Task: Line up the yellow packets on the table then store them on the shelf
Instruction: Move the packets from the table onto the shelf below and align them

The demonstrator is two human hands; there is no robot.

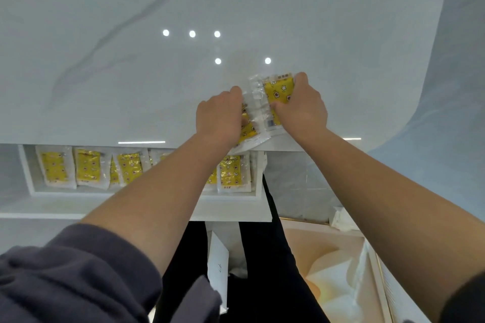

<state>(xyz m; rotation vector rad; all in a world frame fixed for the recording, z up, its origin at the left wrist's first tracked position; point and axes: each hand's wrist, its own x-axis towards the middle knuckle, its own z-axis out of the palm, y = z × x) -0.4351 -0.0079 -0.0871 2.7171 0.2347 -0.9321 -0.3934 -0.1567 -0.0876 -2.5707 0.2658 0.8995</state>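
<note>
Two yellow packets with clear plastic edges lie on the white marble table (131, 60) near its front edge. My right hand (301, 107) grips the upper packet (279, 92), thumb on its face and fingers over its right side. My left hand (219, 115) grips the lower packet (249, 131), which juts over the table's front edge and is partly hidden by the hand. Below the tabletop, a white shelf (147, 195) holds a row of several more yellow packets (88, 169) standing upright; my left forearm hides some of them.
Ceiling lights glare on the glossy tabletop. Below me are my dark trousers, a white card or box (217, 265) and a beige patterned floor area (328, 270) at right. A pale blue curved surface (446, 73) rises at the far right.
</note>
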